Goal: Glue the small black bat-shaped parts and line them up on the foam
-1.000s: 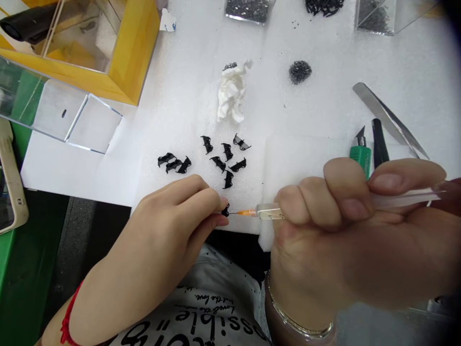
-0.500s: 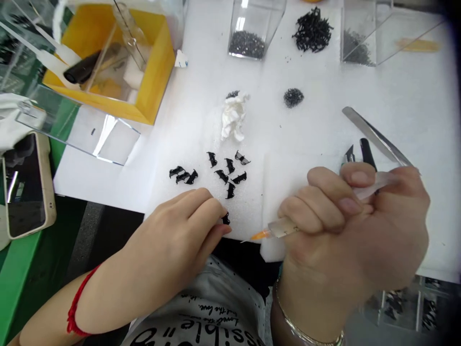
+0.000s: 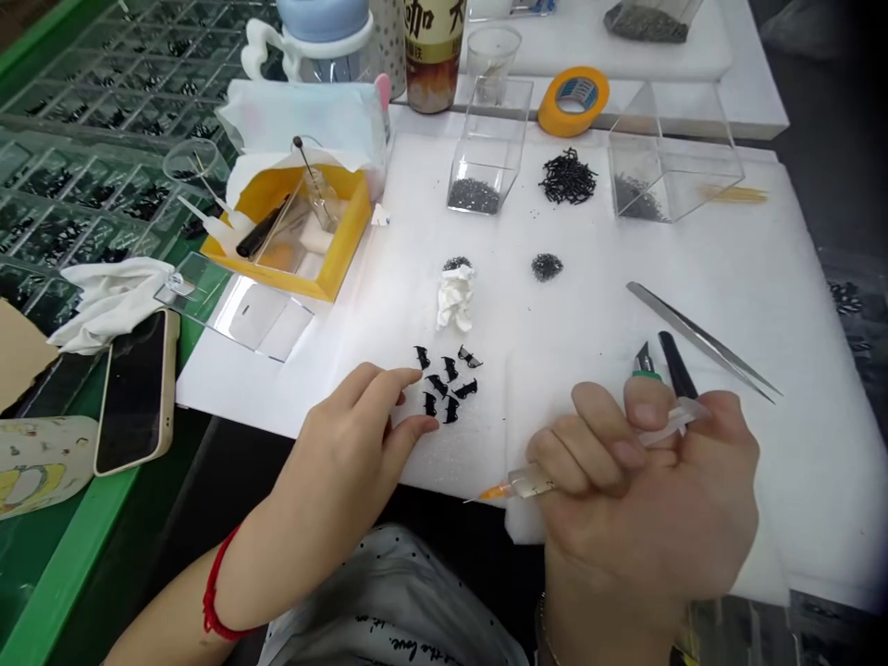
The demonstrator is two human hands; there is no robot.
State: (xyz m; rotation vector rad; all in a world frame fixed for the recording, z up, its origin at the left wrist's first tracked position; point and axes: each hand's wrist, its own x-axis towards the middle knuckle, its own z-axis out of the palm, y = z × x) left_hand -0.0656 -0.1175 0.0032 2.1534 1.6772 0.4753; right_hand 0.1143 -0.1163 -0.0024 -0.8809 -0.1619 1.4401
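My left hand (image 3: 371,416) hovers at the near edge of several small black bat-shaped pieces (image 3: 450,370), thumb and index finger apart. One black piece (image 3: 430,404) lies on the white mat between those fingertips. Wrapped in my right hand (image 3: 638,481) is a slim syringe (image 3: 531,481) with an orange dispensing tip (image 3: 494,492), its needle pointing left, away from the pieces. Beyond the pieces lie a crumpled white tissue (image 3: 455,301) and a small pile of dark beads (image 3: 548,267).
Metal tweezers (image 3: 700,338), a craft knife (image 3: 645,359) and a black pen-like tool (image 3: 676,364) lie beyond my right hand. Further back are clear bins (image 3: 489,148), black tube-like bits (image 3: 569,177) and yellow tape (image 3: 573,101). A yellow box (image 3: 347,245) and a phone (image 3: 137,393) are left.
The view has tilted up, showing more of the table's back. My left thumb and index finger have parted, and the piece they held now lies beside the others. My right hand keeps the syringe.
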